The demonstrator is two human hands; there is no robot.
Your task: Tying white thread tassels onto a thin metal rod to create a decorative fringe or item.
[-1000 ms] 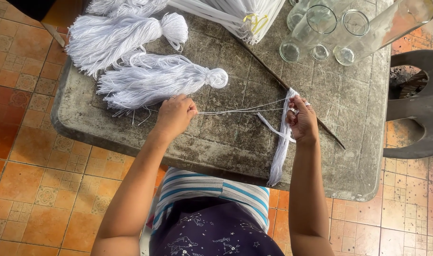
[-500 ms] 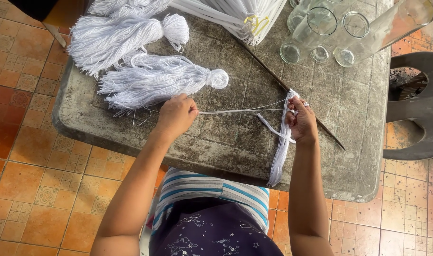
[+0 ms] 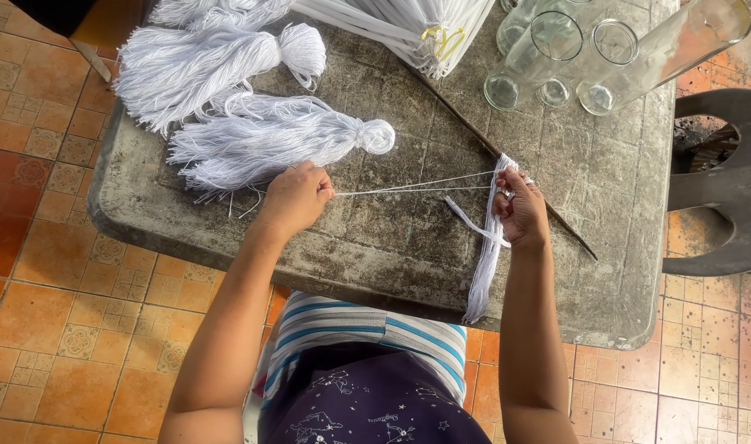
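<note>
Head camera looking straight down, and both hands are busy with white yarn over a worn grey table. The left hand is curled closed, fingertips pinched on the end of a thin white thread that runs taut and nearly level across the tabletop to the other hand. The right hand is closed too, gripping a bundle of white yarn near its top; the bundle's strands pass through the fist and hang down over the near edge of the table, and one loose white strip sticks out to the left of the fist. Just behind that hand a long thin dark stick lies slantwise on the table, running up toward the far edge.

Close behind the left hand lies a finished white yarn tassel with a knotted round head pointing right. A second tassel lies further back on the same side. At the far edge sits a tied sheaf of white strips with a yellow band, and to its right a cluster of clear glass jars. A grey plastic chair stands off the table's right side on the orange tiled floor.
</note>
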